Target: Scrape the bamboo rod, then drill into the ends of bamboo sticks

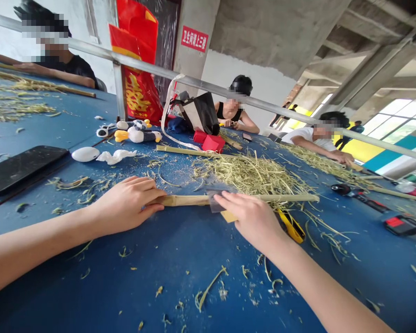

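Note:
A pale bamboo stick (190, 200) lies across the blue table (180, 259) in front of me. My left hand (126, 203) is closed around its left end and pins it down. My right hand (253, 219) presses a small grey blade-like scraper (215, 202) with a tan handle (229, 216) against the middle of the stick. Behind the stick lies a heap of green-yellow bamboo shavings (253, 173). A yellow utility knife (291, 225) rests just right of my right hand.
A black phone (19, 167) lies at the left, with a white oval object (85, 154) and plush toys (135, 132) behind it. Red boxes (211, 141) and a black bag (199, 113) sit mid-table. Three other people work along the far side. Tools (358, 194) lie at the right.

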Motion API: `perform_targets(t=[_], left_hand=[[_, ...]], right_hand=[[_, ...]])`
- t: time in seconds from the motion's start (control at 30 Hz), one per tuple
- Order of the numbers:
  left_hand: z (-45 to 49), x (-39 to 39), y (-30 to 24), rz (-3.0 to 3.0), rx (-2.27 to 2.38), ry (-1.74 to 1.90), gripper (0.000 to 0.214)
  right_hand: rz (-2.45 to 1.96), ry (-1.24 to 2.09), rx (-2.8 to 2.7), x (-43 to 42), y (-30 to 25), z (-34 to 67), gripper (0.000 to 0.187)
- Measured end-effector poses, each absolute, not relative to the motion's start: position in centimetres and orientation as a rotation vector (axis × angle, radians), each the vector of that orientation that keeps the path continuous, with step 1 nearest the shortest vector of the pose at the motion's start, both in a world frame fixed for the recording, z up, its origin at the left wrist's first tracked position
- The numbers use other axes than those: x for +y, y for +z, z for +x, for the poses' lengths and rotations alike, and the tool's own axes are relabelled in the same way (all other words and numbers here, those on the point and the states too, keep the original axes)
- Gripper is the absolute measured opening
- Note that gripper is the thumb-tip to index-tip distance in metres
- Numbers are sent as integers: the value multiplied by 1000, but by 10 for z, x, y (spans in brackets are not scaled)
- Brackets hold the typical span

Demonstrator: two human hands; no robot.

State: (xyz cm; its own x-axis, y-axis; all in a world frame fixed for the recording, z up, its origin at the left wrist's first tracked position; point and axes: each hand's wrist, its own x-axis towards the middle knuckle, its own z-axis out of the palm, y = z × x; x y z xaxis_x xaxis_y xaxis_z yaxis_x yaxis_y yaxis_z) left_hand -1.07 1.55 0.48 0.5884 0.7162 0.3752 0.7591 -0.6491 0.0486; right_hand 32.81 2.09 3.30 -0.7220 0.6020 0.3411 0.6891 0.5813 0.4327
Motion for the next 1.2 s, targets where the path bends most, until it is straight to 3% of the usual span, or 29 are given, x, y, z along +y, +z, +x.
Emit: perform_targets(t=[0.17,0.33,0.47,0.57,0.7,0.8,0.9,1.2], left_hand=[[-9,16,5,-2701,-1263,-582,29],[-9,18,4,-2717,-1262,-629,27],[-10,17,4,-2713,-1261,-638,27],[-9,17,6,-2711,-1261,-638,28],[-7,17,7,-2743,-1233,-647,31],[-6,15,6,-2764,-1229,-648,30],[-5,14,2,-2751,-1209,-636,30],[-16,18,13,-2574,-1579,-715,39]], right_hand=[[-1259,-1024,-2606,19,36,329,59],[-938,-813,-2678,12,37,319,75],[-1408,-710,-2660,21,41,335,75],[-1626,-941,-2579,23,38,337,61],[-1260,-1138,-2587,15,30,321,53],[-842,-978,-2654,9,29,311,61],[-707,-837,-2663,6,30,310,63],[-1251,-752,-2446,14,40,334,71]])
